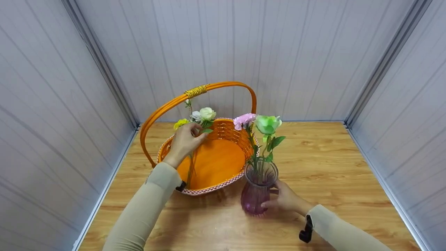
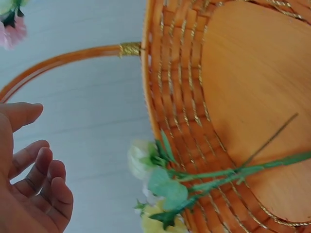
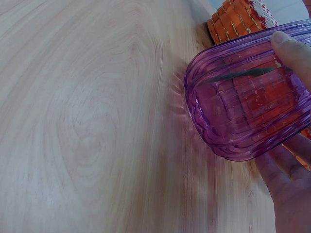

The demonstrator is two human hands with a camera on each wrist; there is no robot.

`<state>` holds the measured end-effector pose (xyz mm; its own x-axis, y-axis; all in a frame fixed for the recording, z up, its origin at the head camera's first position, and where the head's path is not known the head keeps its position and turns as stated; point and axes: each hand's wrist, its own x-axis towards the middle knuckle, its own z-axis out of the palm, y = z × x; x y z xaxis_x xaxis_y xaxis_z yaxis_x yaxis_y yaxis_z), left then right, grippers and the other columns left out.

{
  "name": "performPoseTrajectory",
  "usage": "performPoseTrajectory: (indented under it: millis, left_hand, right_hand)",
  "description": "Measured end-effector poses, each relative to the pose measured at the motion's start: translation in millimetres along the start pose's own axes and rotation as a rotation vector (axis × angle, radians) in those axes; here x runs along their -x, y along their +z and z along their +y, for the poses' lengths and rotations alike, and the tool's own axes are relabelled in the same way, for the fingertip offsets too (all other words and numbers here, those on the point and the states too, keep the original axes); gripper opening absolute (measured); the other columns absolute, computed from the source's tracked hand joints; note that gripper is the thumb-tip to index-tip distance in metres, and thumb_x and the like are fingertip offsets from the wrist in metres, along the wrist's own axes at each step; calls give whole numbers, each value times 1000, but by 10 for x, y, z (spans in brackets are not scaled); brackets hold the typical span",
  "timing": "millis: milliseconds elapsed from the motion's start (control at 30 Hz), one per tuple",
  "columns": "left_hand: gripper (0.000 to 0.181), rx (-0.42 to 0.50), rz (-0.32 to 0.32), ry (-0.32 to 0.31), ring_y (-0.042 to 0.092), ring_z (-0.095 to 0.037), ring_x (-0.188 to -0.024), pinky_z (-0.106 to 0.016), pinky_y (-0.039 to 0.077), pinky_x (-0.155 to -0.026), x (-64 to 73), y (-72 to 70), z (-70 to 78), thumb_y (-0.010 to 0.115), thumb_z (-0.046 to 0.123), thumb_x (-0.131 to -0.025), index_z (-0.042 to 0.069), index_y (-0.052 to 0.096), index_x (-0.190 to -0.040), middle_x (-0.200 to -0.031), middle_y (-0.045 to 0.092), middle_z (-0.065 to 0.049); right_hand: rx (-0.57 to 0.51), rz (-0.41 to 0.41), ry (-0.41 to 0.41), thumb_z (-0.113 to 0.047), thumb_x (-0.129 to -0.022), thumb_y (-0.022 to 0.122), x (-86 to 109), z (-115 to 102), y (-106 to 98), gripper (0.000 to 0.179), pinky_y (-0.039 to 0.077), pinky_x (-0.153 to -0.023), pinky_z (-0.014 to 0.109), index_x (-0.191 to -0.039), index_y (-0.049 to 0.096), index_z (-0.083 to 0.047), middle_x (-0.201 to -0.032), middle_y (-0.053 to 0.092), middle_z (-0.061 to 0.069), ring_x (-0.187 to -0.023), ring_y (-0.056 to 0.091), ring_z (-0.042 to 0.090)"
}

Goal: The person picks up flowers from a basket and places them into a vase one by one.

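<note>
My left hand (image 1: 184, 141) is over the left side of an orange woven basket (image 1: 221, 158), close to the white flower heads (image 1: 206, 114) and a yellow flower (image 1: 180, 123). In the left wrist view, the fingers (image 2: 60, 189) are loosely bent and hold nothing. The green flower stems (image 2: 233, 172) lean inside the basket, apart from the hand. On the right, my right hand (image 1: 286, 199) grips a purple ribbed glass vase (image 1: 253, 199), thumb on one side and fingers on the other. A pink carnation (image 1: 244, 120) and a pale green rose (image 1: 268, 124) stand in the vase.
The basket's tall arched handle (image 1: 167, 104), bound with gold cord, rises beside my left hand. Everything is on a wooden table (image 1: 313, 157). Pale panel walls (image 1: 292, 62) enclose it at the back and both sides.
</note>
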<state>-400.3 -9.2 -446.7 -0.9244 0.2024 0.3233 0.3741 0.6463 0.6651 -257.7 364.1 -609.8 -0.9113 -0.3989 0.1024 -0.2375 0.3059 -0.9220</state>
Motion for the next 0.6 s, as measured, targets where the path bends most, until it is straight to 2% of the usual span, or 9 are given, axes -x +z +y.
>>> performPoseTrajectory:
  millis: [233, 600]
  left_hand:
    - [29, -9, 28, -46, 66, -30, -86, -45, 56, -79, -61, 51, -170, 81, 29, -98, 6, 77, -116, -92, 71, -12]
    - [33, 19, 64, -55, 68, -34, -93, -51, 58, -87, -183, 163, -388, 82, 24, -98, 1, 75, -120, -104, 73, -18]
  right_hand:
    - [-11, 3, 37, -11, -79, 96, 7, -28, 14, 90, 48, -117, 67, -153, 47, 3, -151, 59, 28, -136, 59, 49]
    - [-7, 1, 55, -11, -80, 96, 13, -47, 9, 90, 46, -119, 67, -154, 47, 2, -152, 58, 27, -138, 57, 50]
